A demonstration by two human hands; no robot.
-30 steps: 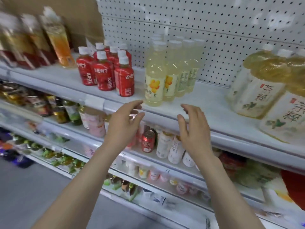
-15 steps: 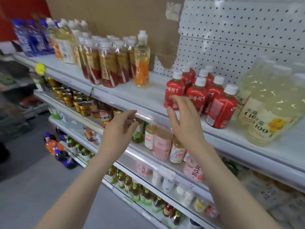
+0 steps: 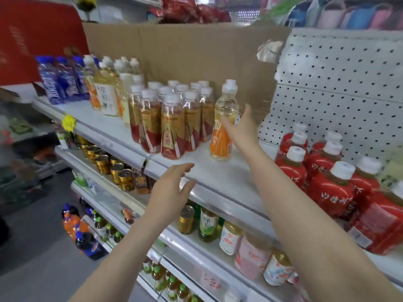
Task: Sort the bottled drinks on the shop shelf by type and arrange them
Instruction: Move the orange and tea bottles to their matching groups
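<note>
Because the clear plastic bottle with the orange label and pale yellow drink (image 3: 220, 142) stands alone on the white metal shelf (image 3: 218, 184), it reads as a stray. At its nine o'clock is a tight block of clear bottles with red-and-gold labels (image 3: 172, 131), and well apart at its four o'clock is a group of red-wrapped bottles with white caps (image 3: 331, 188). Bottles that seem to carry similar orange labels (image 3: 93, 95) stand far along the shelf at ten o'clock, beside blue-wrapped bottles (image 3: 58, 81), so that is probably where the stray belongs.

The right hand (image 3: 242, 127) is spread at the stray's three o'clock side, thumb up. Its fingertips (image 3: 226, 124) are on or just at the label, and no grip has closed. It looks set to wrap round the bottle's middle. The left hand (image 3: 170, 192) floats at the stray's seven o'clock, before the shelf's front lip, fingers loosely apart and holding nothing. It is probably ready to steady the neighbouring bottles. A brown cardboard sheet (image 3: 185, 57) backs the row.
</note>
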